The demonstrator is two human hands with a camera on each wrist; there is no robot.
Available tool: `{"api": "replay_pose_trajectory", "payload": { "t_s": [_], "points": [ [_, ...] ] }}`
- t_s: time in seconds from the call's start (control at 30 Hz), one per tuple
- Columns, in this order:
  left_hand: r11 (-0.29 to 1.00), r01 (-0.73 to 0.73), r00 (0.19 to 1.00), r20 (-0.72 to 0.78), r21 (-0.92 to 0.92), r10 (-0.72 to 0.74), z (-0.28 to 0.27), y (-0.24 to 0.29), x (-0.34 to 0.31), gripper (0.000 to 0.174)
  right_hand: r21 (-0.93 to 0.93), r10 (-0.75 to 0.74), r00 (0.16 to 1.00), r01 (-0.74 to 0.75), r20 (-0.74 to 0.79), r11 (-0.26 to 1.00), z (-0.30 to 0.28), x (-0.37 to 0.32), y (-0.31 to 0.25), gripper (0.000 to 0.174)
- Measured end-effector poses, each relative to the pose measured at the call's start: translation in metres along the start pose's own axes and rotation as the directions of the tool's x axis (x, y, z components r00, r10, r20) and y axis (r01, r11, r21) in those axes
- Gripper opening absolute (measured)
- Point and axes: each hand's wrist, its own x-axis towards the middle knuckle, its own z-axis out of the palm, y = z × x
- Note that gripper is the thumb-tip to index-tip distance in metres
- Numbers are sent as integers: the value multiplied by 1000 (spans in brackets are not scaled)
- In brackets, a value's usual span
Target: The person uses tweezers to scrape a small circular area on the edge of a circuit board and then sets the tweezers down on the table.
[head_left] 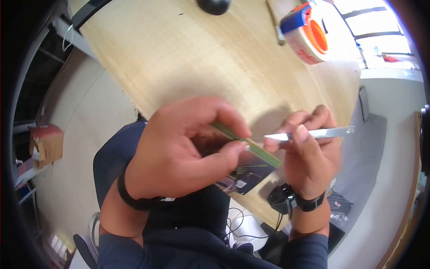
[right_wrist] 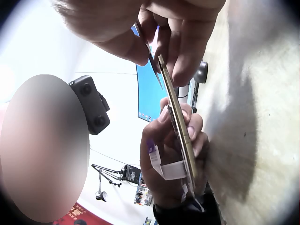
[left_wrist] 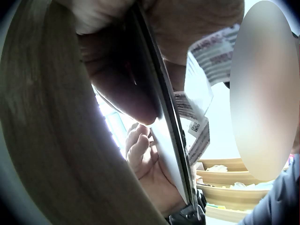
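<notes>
My left hand (head_left: 177, 148) pinches a thin flat panel (head_left: 265, 155) between thumb and fingers, its green patterned face narrow in the head view. From the right wrist it appears nearly edge-on, as a tan strip. A folded clear-white strip (right_wrist: 172, 170) hangs off its side; the left wrist view shows printing on that strip. My right hand (head_left: 313, 154) holds a slim silver pointed blade (head_left: 329, 132) between thumb and fingers. Its tip points left, close to the panel and the left fingertips. Part of the panel is hidden behind the left fingers.
A white tub with orange and blue (head_left: 304, 38) stands at the table's far right, beside a brush (head_left: 278, 33). Dark printed material (head_left: 253, 178) lies under the hands near the edge. A black rounded object (head_left: 214, 4) is at the back. Cables (head_left: 237, 222) hang below.
</notes>
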Motion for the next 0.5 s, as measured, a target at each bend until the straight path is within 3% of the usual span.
{"api": "replay_pose_trajectory", "payload": {
  "t_s": [0.17, 0.2, 0.27, 0.43, 0.5],
  "points": [
    [996, 79, 994, -75, 49, -75, 0, -1, -2, 14, 42, 76, 995, -73, -63, 996, -8, 7, -2, 12],
    [996, 58, 997, -44, 61, -55, -1, -1, -2, 14, 38, 41, 996, -39, -78, 999, -11, 9, -2, 12],
    [992, 57, 996, -75, 109, -49, -2, -1, -1, 14, 24, 146, 988, -145, -57, 989, -19, 15, 1, 13],
    [990, -19, 998, -56, 139, 27, -8, -4, 1, 15, -5, 184, 981, -184, -69, 983, -24, 27, 7, 21],
    [984, -79, 995, -54, 161, 89, -10, -7, 0, 15, 0, 267, 964, -267, -1, 964, -31, 30, 13, 24]
  ]
}}
